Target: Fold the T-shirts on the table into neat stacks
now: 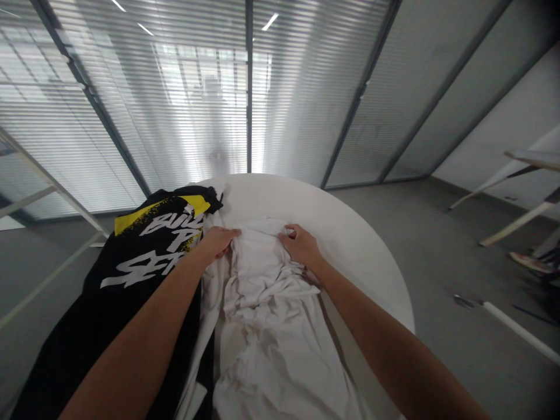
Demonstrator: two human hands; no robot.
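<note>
A crumpled white garment [280,350] lies lengthwise on a round white table [367,245], its near end running out of the bottom of the view. Its folds bunch up in the middle, and its exact kind is hard to make out. My left hand [219,242] pinches the garment near its far left corner. At the far right corner, my right hand [300,245] has thumb and forefinger closed on the same fabric. Directly left of it, partly under my left forearm, is a black garment [144,245] with yellow patches and white lettering.
Glass partitions with blinds [297,105] stand behind the table. A white metal frame [56,186] is at the left. On the right are table legs [516,224], a white bar [520,332] and a small metal object [464,301] on the grey floor.
</note>
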